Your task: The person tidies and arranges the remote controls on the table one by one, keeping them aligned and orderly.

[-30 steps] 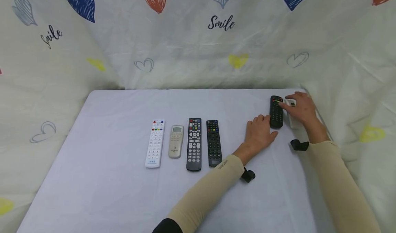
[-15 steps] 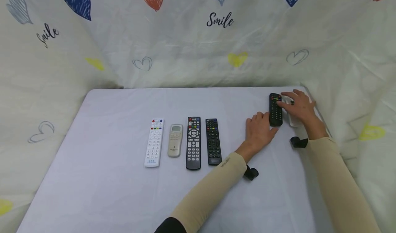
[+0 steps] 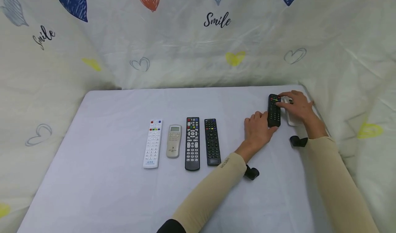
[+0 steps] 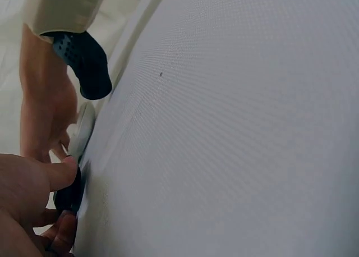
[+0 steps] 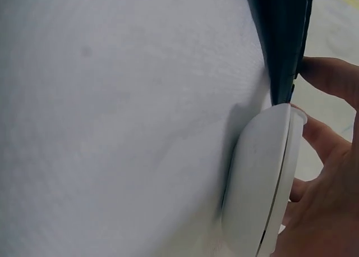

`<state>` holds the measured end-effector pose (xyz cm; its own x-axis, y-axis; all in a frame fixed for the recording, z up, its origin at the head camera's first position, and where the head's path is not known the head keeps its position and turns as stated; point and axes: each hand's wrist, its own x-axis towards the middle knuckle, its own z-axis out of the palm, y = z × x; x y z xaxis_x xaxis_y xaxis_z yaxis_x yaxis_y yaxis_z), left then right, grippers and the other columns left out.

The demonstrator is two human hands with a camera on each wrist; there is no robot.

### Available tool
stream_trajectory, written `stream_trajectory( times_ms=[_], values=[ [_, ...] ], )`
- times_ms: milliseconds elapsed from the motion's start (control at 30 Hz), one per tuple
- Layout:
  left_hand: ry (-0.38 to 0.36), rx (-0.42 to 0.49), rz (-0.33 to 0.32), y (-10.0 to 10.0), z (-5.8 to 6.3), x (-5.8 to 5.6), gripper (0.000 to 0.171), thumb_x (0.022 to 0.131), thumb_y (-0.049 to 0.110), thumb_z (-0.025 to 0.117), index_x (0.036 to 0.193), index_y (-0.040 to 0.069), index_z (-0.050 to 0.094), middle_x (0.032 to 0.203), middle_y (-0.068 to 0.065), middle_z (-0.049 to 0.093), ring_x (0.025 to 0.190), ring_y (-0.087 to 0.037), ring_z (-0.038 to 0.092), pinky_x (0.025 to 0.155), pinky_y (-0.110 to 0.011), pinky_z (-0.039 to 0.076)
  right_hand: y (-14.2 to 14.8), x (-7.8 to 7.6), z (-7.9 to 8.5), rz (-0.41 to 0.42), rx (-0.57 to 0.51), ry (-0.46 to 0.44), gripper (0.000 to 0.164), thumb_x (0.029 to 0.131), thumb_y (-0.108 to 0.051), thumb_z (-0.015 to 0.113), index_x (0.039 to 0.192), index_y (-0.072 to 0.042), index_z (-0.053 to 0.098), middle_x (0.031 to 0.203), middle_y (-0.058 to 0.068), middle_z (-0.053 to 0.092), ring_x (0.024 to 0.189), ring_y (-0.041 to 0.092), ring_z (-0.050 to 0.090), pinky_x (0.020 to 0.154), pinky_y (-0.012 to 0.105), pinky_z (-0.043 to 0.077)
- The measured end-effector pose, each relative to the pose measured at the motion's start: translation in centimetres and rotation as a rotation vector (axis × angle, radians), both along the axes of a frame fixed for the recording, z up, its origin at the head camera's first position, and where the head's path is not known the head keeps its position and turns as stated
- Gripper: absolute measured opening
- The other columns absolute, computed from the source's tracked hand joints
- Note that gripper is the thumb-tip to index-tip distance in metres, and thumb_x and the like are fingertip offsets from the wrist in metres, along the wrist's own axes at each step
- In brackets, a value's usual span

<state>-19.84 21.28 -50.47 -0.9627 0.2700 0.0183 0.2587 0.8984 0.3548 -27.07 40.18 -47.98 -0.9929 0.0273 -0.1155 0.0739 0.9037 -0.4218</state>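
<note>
A black remote control lies near the table's far right corner. My left hand is at its near end, thumb on one side and fingers on the other; in the left wrist view the thumb and fingers grip the dark body. Reaching in from the right, my right hand rests its thumb on the black remote's face, with the index finger by its far right corner. Under that hand is a white remote control, partly hidden; it sits beside the black one.
To the left, spaced in a row, lie a white remote, a small beige remote with a display, a long dark grey remote and another black remote. The white tabletop meets a heart-printed cloth behind.
My right index finger has come closer to the black remote's far corner. The left hand stays about the black remote, and the view shifts slightly. The row of remotes is unchanged.
</note>
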Motion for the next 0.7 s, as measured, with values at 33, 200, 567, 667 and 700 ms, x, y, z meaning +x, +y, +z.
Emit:
stream_trajectory(
  times_ms=[33,200,567,667,700],
  values=[
    [-0.005,0.009,-0.006,-0.1,0.0,0.0,0.062,0.097,0.064,0.062,0.148,0.029,0.054,0.129,0.011,0.059,0.112,-0.004,0.057,0.086,-0.022,0.038,0.0,0.0,0.0,-0.002,-0.008,-0.001,0.058,0.101,-0.044,0.057,0.145,-0.006,0.051,0.161,0.040,0.025,0.151,0.059,0.019,0.107,0.092,0.003],
    [-0.034,0.035,-0.027,-0.7,0.2,0.1,0.064,0.098,0.063,0.061,0.152,0.030,0.051,0.134,0.011,0.058,0.118,-0.004,0.057,0.091,-0.022,0.039,0.2,0.0,-0.1,-0.015,-0.043,-0.008,0.057,0.100,-0.041,0.062,0.142,-0.005,0.053,0.163,0.037,0.022,0.152,0.057,0.017,0.108,0.091,0.001],
    [-0.026,0.075,-0.062,-1.8,0.6,0.4,0.066,0.098,0.062,0.061,0.155,0.032,0.048,0.135,0.013,0.063,0.118,-0.002,0.060,0.087,-0.020,0.039,-0.7,1.1,0.4,-0.084,-0.182,0.164,0.056,0.100,-0.038,0.064,0.136,0.004,0.059,0.164,0.033,0.029,0.152,0.055,0.024,0.122,0.072,0.017],
    [-0.012,0.123,-0.073,-2.1,0.7,0.5,0.063,0.098,0.060,0.064,0.152,0.031,0.051,0.132,0.012,0.065,0.115,-0.001,0.062,0.083,-0.019,0.039,-1.1,1.3,0.4,-0.105,-0.221,0.247,0.050,0.098,-0.032,0.068,0.130,0.005,0.062,0.158,0.033,0.039,0.148,0.054,0.031,0.121,0.069,0.023],
    [-0.011,0.140,-0.077,-2.2,0.7,0.6,0.062,0.097,0.059,0.065,0.152,0.031,0.051,0.131,0.012,0.066,0.113,-0.001,0.062,0.082,-0.018,0.039,-1.3,1.4,0.3,-0.111,-0.228,0.267,0.049,0.097,-0.031,0.069,0.129,0.005,0.063,0.155,0.033,0.043,0.146,0.053,0.034,0.118,0.068,0.027]
  ],
)
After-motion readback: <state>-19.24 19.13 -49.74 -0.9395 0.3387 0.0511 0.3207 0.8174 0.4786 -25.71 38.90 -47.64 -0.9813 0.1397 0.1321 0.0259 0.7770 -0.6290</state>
